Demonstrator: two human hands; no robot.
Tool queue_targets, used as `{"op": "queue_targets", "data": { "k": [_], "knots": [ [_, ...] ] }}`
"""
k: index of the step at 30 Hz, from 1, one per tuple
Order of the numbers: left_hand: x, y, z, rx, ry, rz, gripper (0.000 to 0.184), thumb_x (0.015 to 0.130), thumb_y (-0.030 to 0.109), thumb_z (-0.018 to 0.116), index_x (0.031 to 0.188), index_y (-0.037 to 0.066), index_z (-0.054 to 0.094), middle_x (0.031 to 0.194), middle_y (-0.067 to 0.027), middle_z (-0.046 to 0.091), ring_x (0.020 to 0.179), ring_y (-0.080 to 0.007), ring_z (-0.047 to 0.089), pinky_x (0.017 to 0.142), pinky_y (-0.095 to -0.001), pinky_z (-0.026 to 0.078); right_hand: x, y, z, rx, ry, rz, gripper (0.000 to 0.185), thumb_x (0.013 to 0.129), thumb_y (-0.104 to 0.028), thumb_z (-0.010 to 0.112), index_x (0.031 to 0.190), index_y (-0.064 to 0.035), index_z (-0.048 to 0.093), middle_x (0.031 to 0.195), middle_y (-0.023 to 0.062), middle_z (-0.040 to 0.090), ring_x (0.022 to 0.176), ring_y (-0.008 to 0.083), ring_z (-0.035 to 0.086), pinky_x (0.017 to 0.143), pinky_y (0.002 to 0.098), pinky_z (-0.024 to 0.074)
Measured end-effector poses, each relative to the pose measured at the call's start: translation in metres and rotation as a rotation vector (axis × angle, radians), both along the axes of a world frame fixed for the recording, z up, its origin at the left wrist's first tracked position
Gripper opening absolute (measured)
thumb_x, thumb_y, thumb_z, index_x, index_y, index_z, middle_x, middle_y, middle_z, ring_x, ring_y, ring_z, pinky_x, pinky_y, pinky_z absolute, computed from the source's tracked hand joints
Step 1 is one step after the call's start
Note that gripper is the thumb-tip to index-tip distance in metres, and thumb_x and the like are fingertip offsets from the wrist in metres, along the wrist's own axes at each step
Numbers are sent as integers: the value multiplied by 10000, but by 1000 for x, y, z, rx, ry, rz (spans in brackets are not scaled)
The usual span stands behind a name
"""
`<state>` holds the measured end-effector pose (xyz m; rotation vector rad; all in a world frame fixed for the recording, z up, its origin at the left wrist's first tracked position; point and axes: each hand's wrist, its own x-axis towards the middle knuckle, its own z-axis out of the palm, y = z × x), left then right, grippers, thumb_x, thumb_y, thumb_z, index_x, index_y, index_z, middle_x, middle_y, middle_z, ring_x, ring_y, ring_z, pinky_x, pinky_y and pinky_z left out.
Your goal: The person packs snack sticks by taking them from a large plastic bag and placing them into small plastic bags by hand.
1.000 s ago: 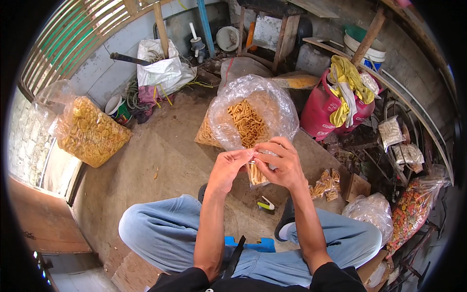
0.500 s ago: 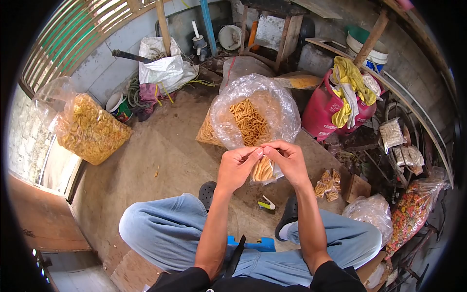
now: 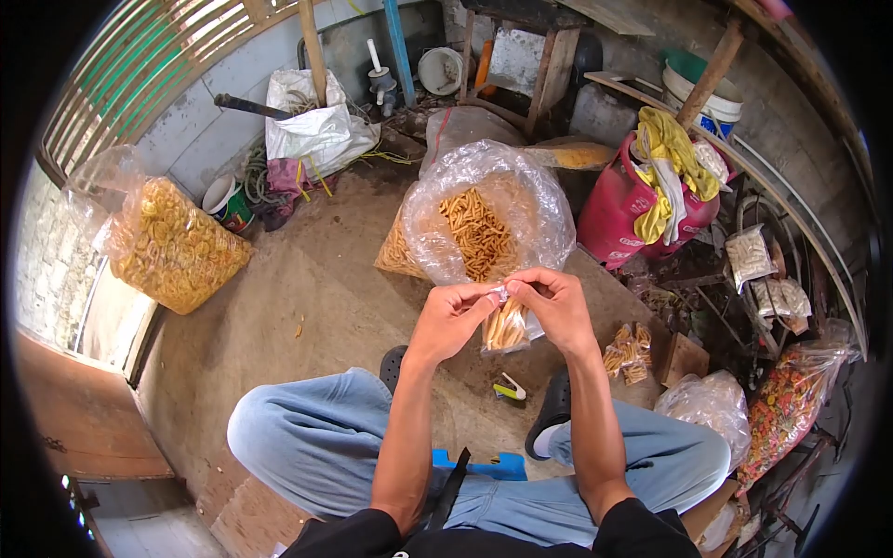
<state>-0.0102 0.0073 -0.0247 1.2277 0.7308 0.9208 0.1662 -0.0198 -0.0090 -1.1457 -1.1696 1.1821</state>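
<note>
Between my hands hangs a small clear plastic bag (image 3: pixel 507 327) with pale brown snack sticks in it. My left hand (image 3: pixel 450 321) pinches the bag's top edge from the left. From the right, my right hand (image 3: pixel 553 307) pinches the same edge, thumb and forefinger closed. The two sets of fingertips nearly meet at the gathered plastic. Just beyond them stands a large open clear bag (image 3: pixel 428 223) of brown snack sticks (image 3: pixel 476 232). On the floor below the small bag lies a green and white stapler-like tool (image 3: pixel 508 388).
Several small filled packets (image 3: pixel 628 353) lie on the floor to the right, beside a wooden block (image 3: pixel 684 361). Pink gas cylinders (image 3: pixel 614 205) with yellow cloth stand behind. A big bag of yellow snacks (image 3: pixel 177 246) leans at the left.
The small bag's top is more bunched between my fingertips, and the bag hangs a little straighter. My hands have shifted only slightly.
</note>
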Motion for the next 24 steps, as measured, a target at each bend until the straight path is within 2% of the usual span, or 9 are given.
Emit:
{"op": "queue_targets", "data": {
  "k": [8,11,17,24],
  "knots": [
    [7,-4,6,48,105,58,189,912,85,600,1031,-52,655,880,-40,674,791,-64,595,687,-203,480,8,-1,6,-140,51,57,174,857,-90,675,980,34,672,891,64,679,814,91,609,751,224,488],
    [11,-5,2,67,85,105,190,903,112,606,1007,-37,663,810,-30,678,716,-53,587,632,-211,476,8,-1,6,-101,12,42,165,848,-93,685,959,30,684,890,69,686,808,95,614,741,226,493],
    [15,-8,-3,180,169,216,166,887,104,623,957,-36,677,777,-40,682,691,-52,588,620,-212,477,7,-1,8,-73,-33,34,152,815,-68,711,922,39,696,863,82,695,791,101,627,725,229,500],
    [8,-6,0,96,89,81,167,893,82,613,987,-38,683,840,-38,688,756,-54,592,652,-210,477,18,0,12,-107,-19,128,152,769,-11,731,908,42,701,851,98,698,759,111,642,692,229,512]
  ]
}}
